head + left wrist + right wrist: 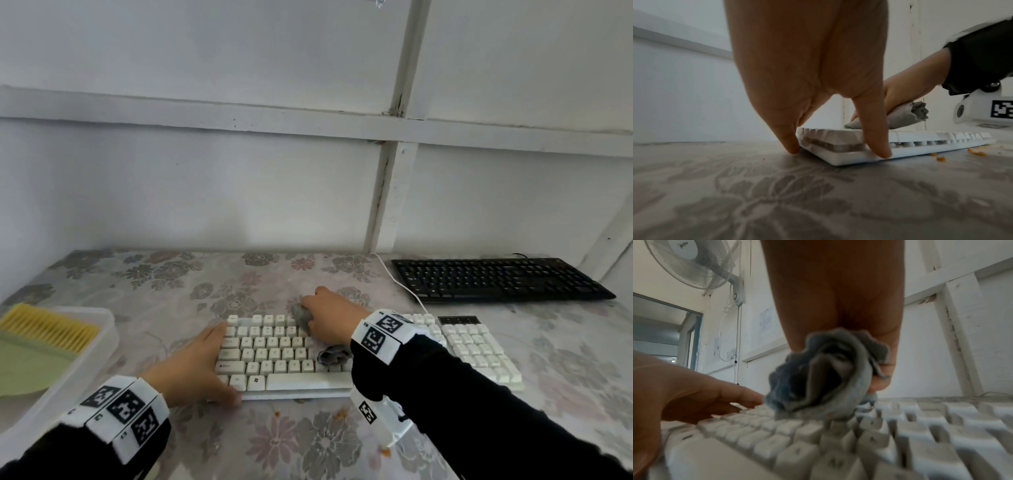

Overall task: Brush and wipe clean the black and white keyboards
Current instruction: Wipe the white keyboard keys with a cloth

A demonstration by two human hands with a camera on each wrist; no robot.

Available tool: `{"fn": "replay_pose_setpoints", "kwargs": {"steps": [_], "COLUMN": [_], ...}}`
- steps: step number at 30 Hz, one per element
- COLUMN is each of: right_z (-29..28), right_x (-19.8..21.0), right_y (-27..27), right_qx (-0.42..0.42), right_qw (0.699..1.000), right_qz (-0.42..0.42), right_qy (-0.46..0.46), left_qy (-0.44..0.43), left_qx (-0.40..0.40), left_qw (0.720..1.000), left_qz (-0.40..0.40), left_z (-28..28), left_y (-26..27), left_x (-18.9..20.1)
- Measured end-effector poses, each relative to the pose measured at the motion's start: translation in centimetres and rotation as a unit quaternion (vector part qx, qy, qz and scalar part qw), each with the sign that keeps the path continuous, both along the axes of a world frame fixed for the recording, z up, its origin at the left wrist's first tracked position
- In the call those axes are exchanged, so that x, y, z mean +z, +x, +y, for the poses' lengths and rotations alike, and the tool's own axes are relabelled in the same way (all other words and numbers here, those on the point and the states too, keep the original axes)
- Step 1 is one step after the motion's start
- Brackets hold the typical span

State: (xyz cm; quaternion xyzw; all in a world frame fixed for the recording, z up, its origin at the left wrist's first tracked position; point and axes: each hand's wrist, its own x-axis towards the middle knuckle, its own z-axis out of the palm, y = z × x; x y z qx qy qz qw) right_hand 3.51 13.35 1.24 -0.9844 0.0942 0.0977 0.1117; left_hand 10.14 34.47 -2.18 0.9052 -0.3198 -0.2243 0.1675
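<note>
The white keyboard (370, 353) lies near the front of the flower-patterned table (274, 442), its pale keys a little grubby, orange crumbs (342, 415) scattered just before it. The right hand (330, 317) is clenched around a bunched grey cloth (303, 317) pressed on the upper key rows. The left hand (197, 365), fingers straight, braces the keyboard's left end. The black keyboard (500, 279) sits behind, at the right. At left, a clear plastic tray (99, 346) holds a yellow-bristled brush (48, 327).
</note>
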Motion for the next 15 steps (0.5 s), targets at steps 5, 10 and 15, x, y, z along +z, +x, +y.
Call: {"fn": "replay_pose_setpoints", "kwargs": {"steps": [5, 10, 15], "right_z": [0.4, 3.4, 5.9], "right_x": [0.9, 0.8, -0.8], "right_y": [2.4, 6.0, 8.6], "right_qx": [0.014, 0.067, 0.112], "right_qw": [0.998, 0.996, 0.993], "right_qz": [-0.031, -0.029, 0.035], "right_qy": [0.047, 0.048, -0.031], "left_qy": [0.013, 0.012, 0.019], "left_qx": [0.008, 0.011, 0.019], "left_qw": [1.000, 1.000, 0.999], "left_qz": [0.005, 0.024, 0.032], "left_z": [-0.4, -0.4, -0.4], "left_y": [0.1, 0.6, 1.1], "left_x": [0.1, -0.1, -0.6]}}
